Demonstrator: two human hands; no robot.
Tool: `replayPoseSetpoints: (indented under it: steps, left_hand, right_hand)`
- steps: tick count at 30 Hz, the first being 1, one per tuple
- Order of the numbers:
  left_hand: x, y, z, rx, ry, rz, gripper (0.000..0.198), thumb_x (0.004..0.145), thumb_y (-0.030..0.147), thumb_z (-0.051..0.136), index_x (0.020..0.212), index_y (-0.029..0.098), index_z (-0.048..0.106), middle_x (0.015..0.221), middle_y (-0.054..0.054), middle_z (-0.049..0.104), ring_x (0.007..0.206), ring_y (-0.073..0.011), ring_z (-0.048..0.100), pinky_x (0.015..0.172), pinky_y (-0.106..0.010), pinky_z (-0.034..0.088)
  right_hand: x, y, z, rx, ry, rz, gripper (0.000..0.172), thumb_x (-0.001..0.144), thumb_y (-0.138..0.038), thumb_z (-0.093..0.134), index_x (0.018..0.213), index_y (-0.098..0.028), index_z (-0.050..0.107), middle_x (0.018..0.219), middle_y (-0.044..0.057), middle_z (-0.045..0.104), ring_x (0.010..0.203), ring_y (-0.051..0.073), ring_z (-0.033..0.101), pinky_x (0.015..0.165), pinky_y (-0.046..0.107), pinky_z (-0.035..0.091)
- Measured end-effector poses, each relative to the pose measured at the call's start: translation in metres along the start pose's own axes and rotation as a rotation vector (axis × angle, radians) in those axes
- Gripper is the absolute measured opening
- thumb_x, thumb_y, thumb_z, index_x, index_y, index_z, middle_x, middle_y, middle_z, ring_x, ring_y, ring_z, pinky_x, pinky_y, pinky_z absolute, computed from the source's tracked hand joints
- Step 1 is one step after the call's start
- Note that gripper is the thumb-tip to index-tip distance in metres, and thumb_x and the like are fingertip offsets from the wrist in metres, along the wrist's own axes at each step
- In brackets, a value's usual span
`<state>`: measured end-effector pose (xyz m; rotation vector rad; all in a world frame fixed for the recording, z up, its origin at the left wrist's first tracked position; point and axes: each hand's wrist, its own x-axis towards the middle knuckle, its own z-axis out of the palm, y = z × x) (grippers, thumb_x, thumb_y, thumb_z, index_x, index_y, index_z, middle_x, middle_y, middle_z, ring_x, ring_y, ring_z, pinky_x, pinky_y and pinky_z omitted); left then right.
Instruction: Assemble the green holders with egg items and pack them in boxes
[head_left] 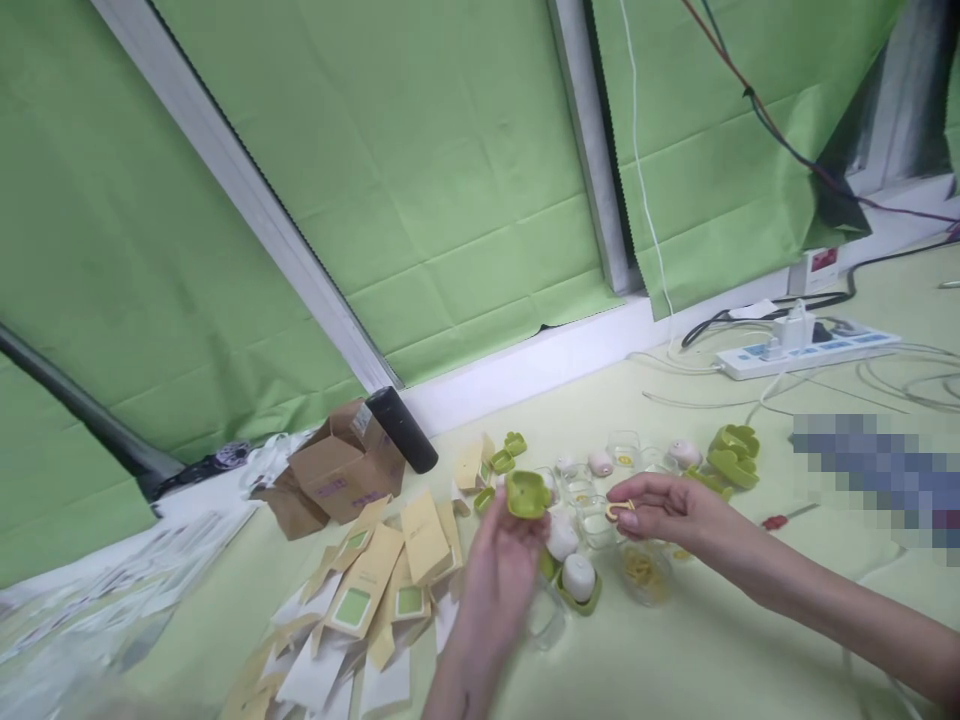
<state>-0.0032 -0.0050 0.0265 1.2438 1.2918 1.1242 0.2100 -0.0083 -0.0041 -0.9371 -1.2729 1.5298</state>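
My left hand (504,550) holds up a small green flower-shaped dish (527,494) over the table. Pinched between the thumb and fingers of my right hand (664,508) is a small yellowish hook-shaped piece (618,511). Just right of my left hand, a white round item (578,577) sits in a green tray (582,602). A clear container of yellow pieces (643,574) stands below my right hand. Several clear cups (597,525) and pale round items lie between and behind the hands.
Flattened beige boxes (375,580) are heaped at the left, before an open cardboard carton (349,470) and a black cylinder (403,430). Stacked green dishes (733,456) lie right. A white power strip (810,350) with cables is at the back right.
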Motion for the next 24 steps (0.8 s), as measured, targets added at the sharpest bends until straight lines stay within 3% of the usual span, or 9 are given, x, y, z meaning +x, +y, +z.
replayPoseSetpoints:
  steps: [3, 5, 7, 9, 11, 13, 18, 24]
  left_hand:
    - [-0.028, -0.020, 0.014, -0.653, -0.013, -0.266, 0.026, 0.091, 0.028, 0.049, 0.105, 0.010, 0.061, 0.104, -0.012, 0.067, 0.091, -0.0174, 0.065, 0.083, -0.029, 0.052]
    - [-0.037, -0.030, 0.019, -0.817, -0.069, -0.331, 0.022, 0.087, 0.025, 0.057, 0.100, 0.009, 0.064, 0.099, -0.012, 0.068, 0.084, -0.0173, 0.066, 0.076, -0.029, 0.053]
    - [-0.040, -0.038, 0.023, -0.814, -0.120, -0.322, 0.025, 0.085, 0.027, 0.061, 0.101, 0.008, 0.065, 0.102, -0.013, 0.069, 0.084, -0.0183, 0.066, 0.075, -0.028, 0.054]
    - [-0.040, -0.046, 0.026, -0.799, -0.115, -0.296, 0.029, 0.082, 0.031, 0.065, 0.101, 0.009, 0.067, 0.103, -0.014, 0.070, 0.086, -0.0190, 0.067, 0.076, -0.028, 0.054]
    - [-0.040, -0.053, 0.029, -0.815, -0.090, -0.270, 0.031, 0.078, 0.035, 0.069, 0.099, 0.012, 0.068, 0.100, -0.011, 0.071, 0.085, -0.0181, 0.067, 0.076, -0.027, 0.054]
    - [-0.040, -0.059, 0.033, -0.831, -0.092, -0.268, 0.034, 0.073, 0.039, 0.074, 0.095, 0.013, 0.070, 0.095, -0.009, 0.073, 0.080, -0.0170, 0.067, 0.073, -0.027, 0.054]
    - [-0.045, -0.073, 0.041, -0.810, -0.145, -0.334, 0.041, 0.065, 0.044, 0.079, 0.090, 0.013, 0.072, 0.085, -0.007, 0.074, 0.074, -0.0162, 0.069, 0.069, -0.025, 0.053]
    - [-0.053, -0.075, 0.045, -0.754, -0.147, -0.369, 0.031, 0.066, 0.046, 0.076, 0.076, 0.016, 0.073, 0.072, -0.003, 0.073, 0.064, -0.0127, 0.066, 0.065, -0.024, 0.053]
  right_hand:
    - [-0.002, 0.004, 0.005, -0.069, -0.021, 0.004, 0.043, 0.066, -0.043, 0.078, 0.098, -0.018, 0.065, 0.085, 0.003, 0.071, 0.076, 0.018, 0.069, 0.071, 0.031, 0.055]
    - [-0.005, 0.006, 0.008, -0.177, -0.035, -0.041, 0.038, 0.069, -0.044, 0.075, 0.096, -0.018, 0.066, 0.086, 0.005, 0.072, 0.071, 0.019, 0.069, 0.064, 0.030, 0.056]
    - [-0.008, 0.006, 0.009, -0.346, -0.051, -0.170, 0.027, 0.078, -0.041, 0.068, 0.093, -0.019, 0.068, 0.086, 0.006, 0.072, 0.072, 0.019, 0.069, 0.063, 0.030, 0.056]
    - [-0.012, 0.006, 0.008, -0.527, -0.050, -0.402, 0.017, 0.085, -0.034, 0.062, 0.092, -0.021, 0.070, 0.086, 0.006, 0.070, 0.078, 0.019, 0.067, 0.066, 0.030, 0.056]
    - [-0.014, 0.007, 0.007, -0.658, -0.048, -0.618, 0.015, 0.089, -0.025, 0.057, 0.094, -0.023, 0.070, 0.087, 0.006, 0.066, 0.079, 0.018, 0.065, 0.065, 0.030, 0.054]
    - [-0.015, 0.008, 0.007, -0.723, -0.051, -0.718, 0.016, 0.090, -0.021, 0.054, 0.097, -0.024, 0.068, 0.086, 0.006, 0.064, 0.074, 0.017, 0.063, 0.061, 0.028, 0.052]
    - [-0.017, 0.017, 0.014, -0.848, -0.082, -0.738, 0.015, 0.091, -0.020, 0.053, 0.100, -0.024, 0.065, 0.083, 0.005, 0.067, 0.076, 0.017, 0.064, 0.065, 0.029, 0.050]
    - [-0.016, 0.027, 0.019, -0.985, -0.127, -0.683, 0.014, 0.091, -0.021, 0.049, 0.091, -0.025, 0.062, 0.081, 0.005, 0.068, 0.072, 0.019, 0.064, 0.064, 0.034, 0.044]
